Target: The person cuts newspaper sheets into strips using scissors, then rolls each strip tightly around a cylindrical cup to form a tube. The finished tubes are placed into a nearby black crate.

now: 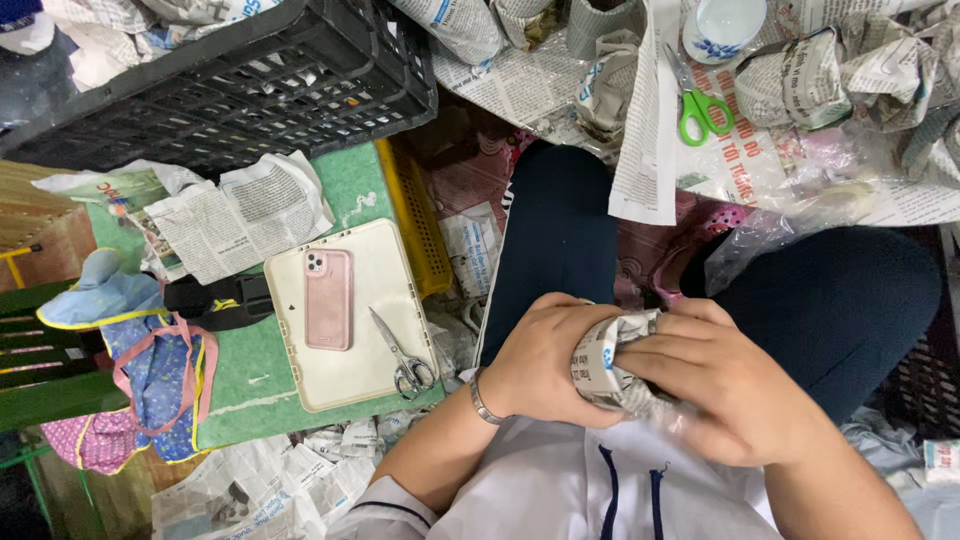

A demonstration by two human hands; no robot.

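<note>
Left hand point(545, 360): closed around the left side of a newspaper-wrapped bundle point(612, 362); a metal bracelet point(483, 398) is worn at the wrist.
Right hand point(725, 385): fingers are curled over the bundle's right side and top.
Bundle: gripped between both hands, just above the lap.
Tray point(350, 315): a cream tray is set on a green surface to the left; a pink phone point(328, 298) and steel scissors point(403, 355) are laid on it.
Crate point(240, 85): a black plastic crate is placed beyond the tray.
Far area: green-handled scissors point(700, 108) and a white cup point(722, 25) are seen among wrapped bundles on spread newspaper.
</note>
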